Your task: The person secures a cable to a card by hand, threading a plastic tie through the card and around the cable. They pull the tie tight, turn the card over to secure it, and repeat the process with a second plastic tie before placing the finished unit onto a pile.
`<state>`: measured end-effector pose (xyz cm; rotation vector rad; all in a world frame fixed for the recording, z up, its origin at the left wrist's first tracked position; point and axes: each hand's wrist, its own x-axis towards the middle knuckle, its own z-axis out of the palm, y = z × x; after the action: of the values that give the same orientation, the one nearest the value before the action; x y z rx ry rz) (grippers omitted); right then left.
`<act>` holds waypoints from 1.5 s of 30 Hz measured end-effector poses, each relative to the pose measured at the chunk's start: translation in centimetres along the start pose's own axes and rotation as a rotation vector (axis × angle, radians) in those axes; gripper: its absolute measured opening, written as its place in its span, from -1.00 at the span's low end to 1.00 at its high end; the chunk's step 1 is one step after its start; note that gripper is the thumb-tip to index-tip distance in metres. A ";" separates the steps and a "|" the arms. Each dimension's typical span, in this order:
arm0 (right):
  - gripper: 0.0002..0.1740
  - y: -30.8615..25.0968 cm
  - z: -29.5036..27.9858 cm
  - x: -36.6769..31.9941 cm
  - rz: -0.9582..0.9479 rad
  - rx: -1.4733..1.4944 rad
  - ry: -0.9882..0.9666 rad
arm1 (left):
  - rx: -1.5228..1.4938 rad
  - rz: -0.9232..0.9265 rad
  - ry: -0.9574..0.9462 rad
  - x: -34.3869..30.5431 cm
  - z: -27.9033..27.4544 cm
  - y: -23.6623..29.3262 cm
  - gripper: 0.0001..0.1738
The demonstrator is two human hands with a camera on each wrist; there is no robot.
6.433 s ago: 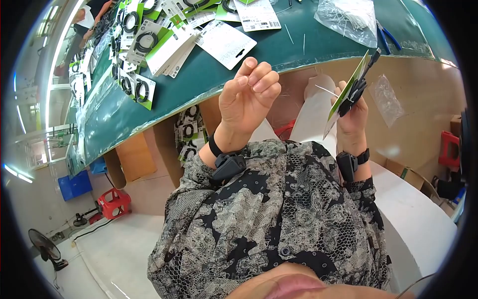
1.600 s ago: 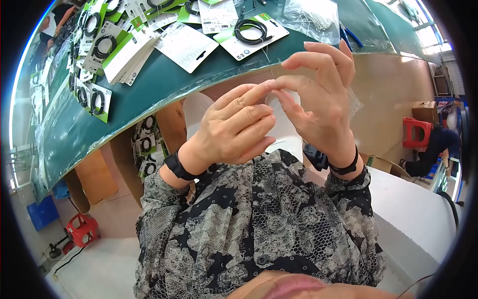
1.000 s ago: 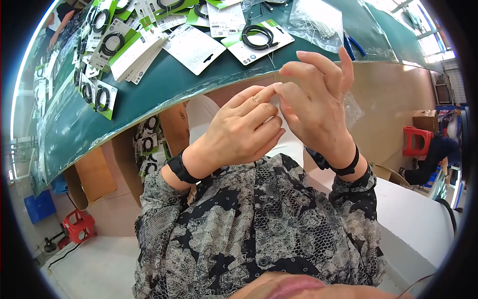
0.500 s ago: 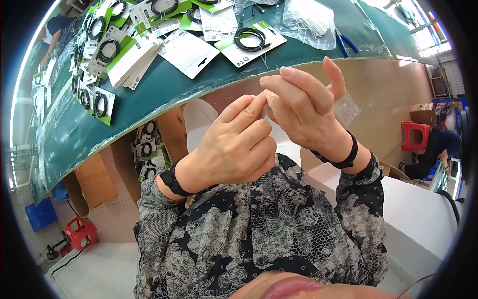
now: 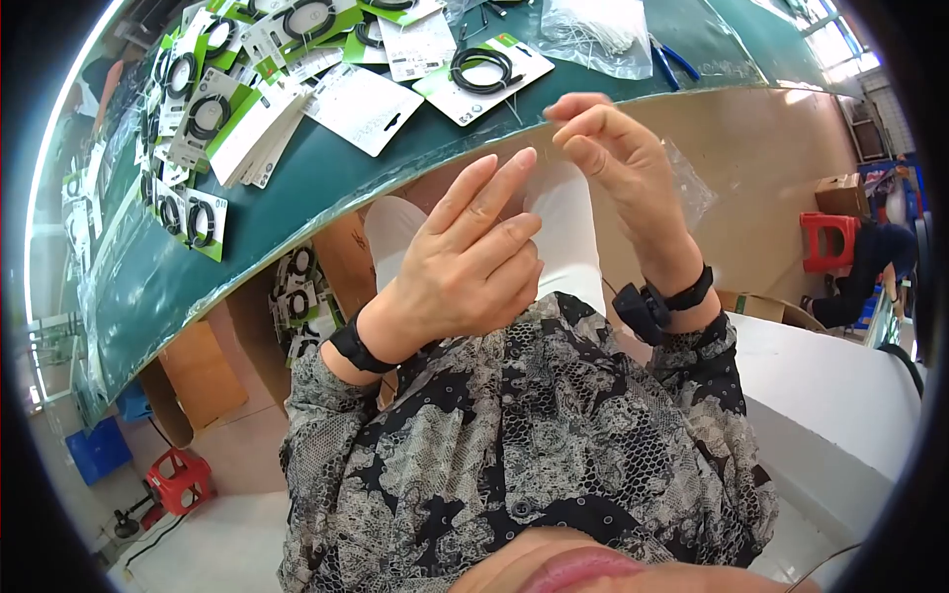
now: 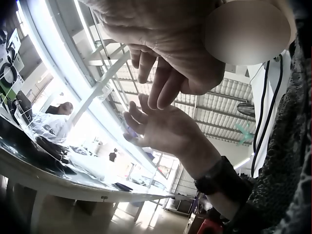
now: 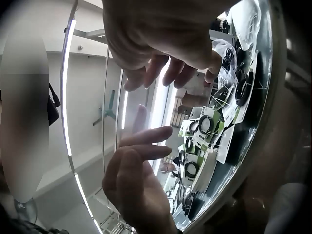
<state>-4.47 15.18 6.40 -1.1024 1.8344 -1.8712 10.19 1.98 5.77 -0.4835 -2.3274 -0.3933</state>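
My left hand (image 5: 460,262) is raised over my lap, its index and middle fingers stretched out and the others bent. To its right, my right hand (image 5: 633,173) hangs in the air with loosely bent fingers, and nothing shows between them. A gap separates the two hands in the head view. The right wrist view also shows the left hand (image 7: 139,185) below the right hand (image 7: 161,39), with no object in either. Nearest beyond them, a carded black cable (image 5: 484,74) lies at the table's front edge, a thin white tie poking out below the card.
The green table (image 5: 287,212) holds a pile of carded cables (image 5: 208,117), a blank-backed card (image 5: 364,107) and a bag of white cable ties (image 5: 598,35). Blue-handled pliers (image 5: 674,64) lie at right. Under the table stands a box of carded cables (image 5: 297,296).
The card with the black cable, held by my right hand at first, now lies on the table. My fingertips met over my lap until half a second ago; the hands have since parted.
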 end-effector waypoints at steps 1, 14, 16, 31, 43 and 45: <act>-0.82 -0.1 0.0 0.0 0.170 0.302 -0.048 | 0.019 -0.011 0.002 0.0 0.1 0.0 -0.88; -0.91 3.3 -0.5 0.2 0.068 0.655 -0.156 | -0.031 -0.048 -0.075 -0.3 0.8 -0.6 -0.97; -0.82 3.2 -0.6 0.3 0.083 0.622 -0.148 | -0.071 -0.060 -0.078 -0.2 0.9 -0.8 -0.97; -0.68 1.7 0.3 1.9 0.364 0.253 -0.289 | -0.340 -0.132 -0.067 -0.3 2.3 -2.7 -0.94; -0.52 3.5 0.9 4.5 0.399 0.401 -0.385 | -0.411 -0.158 -0.069 -1.1 3.0 -6.8 -0.90; -0.48 4.0 1.4 5.2 0.410 0.395 -0.381 | -0.418 -0.168 -0.063 -1.5 3.2 -7.7 -0.90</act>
<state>-8.11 10.03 4.09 -0.8000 1.2881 -1.5601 5.82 -3.86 1.40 -0.5017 -2.3562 -0.9687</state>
